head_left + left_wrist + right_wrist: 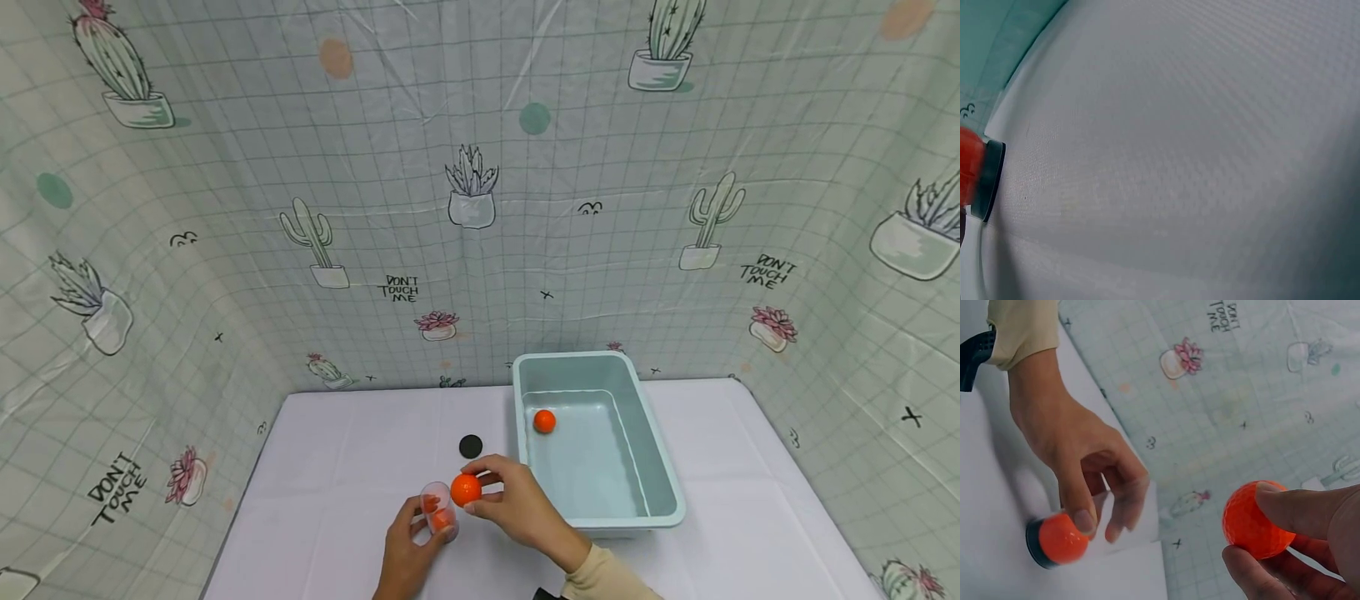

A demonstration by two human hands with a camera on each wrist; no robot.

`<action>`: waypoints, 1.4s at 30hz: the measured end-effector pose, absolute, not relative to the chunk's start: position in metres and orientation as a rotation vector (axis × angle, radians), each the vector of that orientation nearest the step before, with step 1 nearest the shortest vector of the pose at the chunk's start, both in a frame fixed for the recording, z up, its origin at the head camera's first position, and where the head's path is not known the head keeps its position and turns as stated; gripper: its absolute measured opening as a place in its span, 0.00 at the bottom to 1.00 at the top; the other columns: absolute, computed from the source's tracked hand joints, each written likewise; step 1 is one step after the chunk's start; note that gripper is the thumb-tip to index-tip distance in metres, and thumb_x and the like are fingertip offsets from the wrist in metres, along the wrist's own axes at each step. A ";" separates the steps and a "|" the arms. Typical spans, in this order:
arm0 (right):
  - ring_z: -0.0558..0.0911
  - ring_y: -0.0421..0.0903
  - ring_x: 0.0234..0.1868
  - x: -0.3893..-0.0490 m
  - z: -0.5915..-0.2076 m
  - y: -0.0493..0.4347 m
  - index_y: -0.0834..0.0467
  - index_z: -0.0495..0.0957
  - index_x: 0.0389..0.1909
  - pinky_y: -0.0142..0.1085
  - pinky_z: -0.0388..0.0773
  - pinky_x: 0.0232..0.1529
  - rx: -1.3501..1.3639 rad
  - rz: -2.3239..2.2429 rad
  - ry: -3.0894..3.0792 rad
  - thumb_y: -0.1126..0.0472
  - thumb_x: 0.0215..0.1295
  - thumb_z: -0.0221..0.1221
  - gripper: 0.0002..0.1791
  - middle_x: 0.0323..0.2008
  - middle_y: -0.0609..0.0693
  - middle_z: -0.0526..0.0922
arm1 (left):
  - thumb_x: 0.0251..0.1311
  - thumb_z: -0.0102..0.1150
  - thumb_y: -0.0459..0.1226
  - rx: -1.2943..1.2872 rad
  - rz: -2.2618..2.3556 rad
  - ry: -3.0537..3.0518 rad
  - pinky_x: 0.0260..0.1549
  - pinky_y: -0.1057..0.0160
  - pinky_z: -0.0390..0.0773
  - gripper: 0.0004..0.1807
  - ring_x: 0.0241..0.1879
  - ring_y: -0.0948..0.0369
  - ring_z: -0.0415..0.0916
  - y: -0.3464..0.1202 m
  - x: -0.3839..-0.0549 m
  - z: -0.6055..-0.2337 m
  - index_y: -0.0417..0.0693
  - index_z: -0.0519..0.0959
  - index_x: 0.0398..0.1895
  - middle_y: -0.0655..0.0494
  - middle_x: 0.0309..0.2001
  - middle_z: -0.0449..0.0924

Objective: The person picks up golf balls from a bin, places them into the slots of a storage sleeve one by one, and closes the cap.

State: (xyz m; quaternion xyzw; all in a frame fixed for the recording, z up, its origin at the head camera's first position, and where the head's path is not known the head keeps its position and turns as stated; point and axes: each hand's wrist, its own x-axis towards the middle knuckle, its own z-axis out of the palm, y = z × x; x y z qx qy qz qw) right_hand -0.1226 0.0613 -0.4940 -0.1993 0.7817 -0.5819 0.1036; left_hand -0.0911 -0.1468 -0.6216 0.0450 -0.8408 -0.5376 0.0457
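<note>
Left hand curled round clear cylindrical tube, orange ball inside; right hand pinches dimpled ball near tube's mouth. Dimples, tube's dark base clear in right wrist view; head view adds smooth tub holding loose ball, flat black disc on worktop.
</note>
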 end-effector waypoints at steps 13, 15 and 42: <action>0.86 0.56 0.52 -0.121 -0.507 0.034 0.67 0.81 0.54 0.33 0.90 0.47 -0.576 -1.784 2.266 0.74 0.58 0.74 0.22 0.52 0.58 0.84 | 0.56 0.81 0.38 0.130 -1.630 -2.535 0.57 0.51 0.86 0.26 0.57 0.49 0.80 -0.147 -0.091 -0.621 0.45 0.78 0.55 0.50 0.54 0.84; 0.86 0.55 0.51 -0.121 -0.509 0.031 0.67 0.81 0.53 0.34 0.90 0.47 -0.573 -1.779 2.273 0.75 0.58 0.73 0.22 0.52 0.57 0.84 | 0.55 0.81 0.38 0.124 -1.632 -2.531 0.57 0.51 0.87 0.27 0.57 0.49 0.79 -0.147 -0.092 -0.622 0.46 0.78 0.55 0.50 0.55 0.84; 0.85 0.47 0.48 -0.124 -0.517 0.016 0.62 0.84 0.52 0.31 0.88 0.45 -0.645 -1.626 2.480 0.72 0.58 0.75 0.20 0.49 0.51 0.86 | 0.56 0.81 0.39 0.095 -1.611 -2.525 0.57 0.46 0.87 0.26 0.56 0.49 0.79 -0.148 -0.091 -0.628 0.46 0.80 0.56 0.52 0.55 0.85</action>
